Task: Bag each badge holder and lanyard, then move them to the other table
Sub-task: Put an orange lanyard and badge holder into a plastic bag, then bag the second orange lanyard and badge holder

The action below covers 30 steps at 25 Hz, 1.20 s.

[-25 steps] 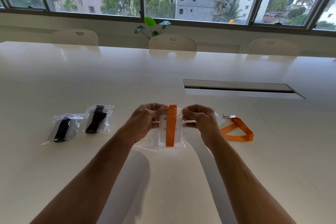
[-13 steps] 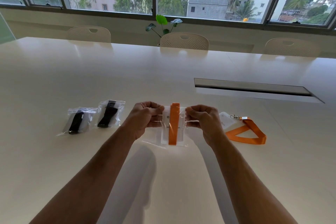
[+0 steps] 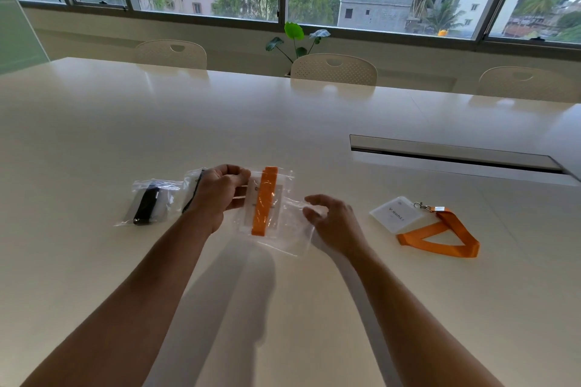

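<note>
My left hand [image 3: 220, 192] grips the upper left edge of a clear bag [image 3: 279, 229] and holds it above the white table [image 3: 283, 122]. Inside the bag are a badge holder and a folded orange lanyard [image 3: 265, 201]. My right hand [image 3: 333, 217] hovers at the bag's right side with its fingers loosely spread and holds nothing. On the right lies a loose badge holder [image 3: 391, 214] clipped to an orange lanyard [image 3: 440, 239]. On the left lie two bagged black lanyards [image 3: 147, 203], one partly hidden behind my left hand.
A long cable slot [image 3: 452, 157] with a raised lid is set in the table at the right. Three pale chairs [image 3: 333, 69] stand along the far edge, with a green plant [image 3: 295, 38] and windows behind them.
My right hand has let go of the bag's top edge and dropped to its right side. My left hand still holds the bag, which now tilts. The view has shifted left.
</note>
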Tool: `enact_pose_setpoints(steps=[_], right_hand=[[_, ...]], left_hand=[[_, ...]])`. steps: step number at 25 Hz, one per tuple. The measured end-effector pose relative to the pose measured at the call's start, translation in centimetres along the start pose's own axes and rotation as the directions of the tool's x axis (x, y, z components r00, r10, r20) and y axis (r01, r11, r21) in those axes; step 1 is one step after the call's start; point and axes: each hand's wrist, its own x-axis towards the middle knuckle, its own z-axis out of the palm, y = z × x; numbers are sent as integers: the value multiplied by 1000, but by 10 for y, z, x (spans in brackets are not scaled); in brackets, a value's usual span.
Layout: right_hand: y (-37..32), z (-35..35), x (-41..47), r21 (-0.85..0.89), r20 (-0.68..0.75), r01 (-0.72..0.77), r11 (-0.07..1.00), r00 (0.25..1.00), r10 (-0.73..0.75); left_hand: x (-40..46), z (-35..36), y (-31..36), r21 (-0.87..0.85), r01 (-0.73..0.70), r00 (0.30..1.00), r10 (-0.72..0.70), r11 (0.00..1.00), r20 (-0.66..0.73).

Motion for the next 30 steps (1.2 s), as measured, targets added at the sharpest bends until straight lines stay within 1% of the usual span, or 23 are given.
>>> enact_pose_setpoints(steps=[1,2,3,6,10,12,14,15,17,19,21,23,25,26,28,30], right_hand=[[3,6,-3,-175,30,30,984,999,-25],[6,11,-5,-290,45,47,956,998,-36],[8,13,-7,-342,43,63,937,998,-52],[17,6,-10,-316,31,83,945,997,-77],[36,-15,-14,-338,46,57,939,998,-44],[39,-19,-16,-336,20,44,941,999,-39],[40,-18,-18,-320,-13,42,946,999,-48],[39,-18,-18,-312,-27,41,949,998,-52],[37,-18,-19,-295,-48,31,955,998,-47],[38,-18,-19,-292,-47,22,956,998,-37],[38,-18,-19,-301,-36,17,954,999,-29],[38,-19,-19,-295,-29,10,955,999,-20],[38,-19,-19,-291,-24,9,957,1000,-16],[38,-19,-18,-288,-25,9,958,1000,-16],[38,-19,-18,-278,-36,5,961,999,-15],[38,-19,-18,-277,-32,5,961,999,-15]], left_hand=[[3,-3,0,24,-6,999,7,1000,-34],[7,-4,-1,50,-6,998,9,999,-62],[10,-5,-2,75,1,997,5,997,-82],[19,-4,-9,113,43,995,-31,993,-98],[33,-4,-14,160,89,995,-79,983,-67],[42,0,-14,223,102,991,-81,969,-103],[49,5,-14,368,78,985,-16,927,-169],[51,8,-13,479,50,978,53,876,-200],[55,13,-14,678,-1,957,196,735,-212],[57,17,-17,768,-58,950,272,637,-154],[56,22,-22,810,-108,954,290,577,-79],[52,30,-26,838,-143,944,327,527,-45],[43,40,-29,856,-191,916,401,480,-20],[38,45,-31,863,-236,891,454,447,9],[30,55,-33,840,-358,847,521,409,107],[23,68,-35,778,-499,821,496,383,283]])
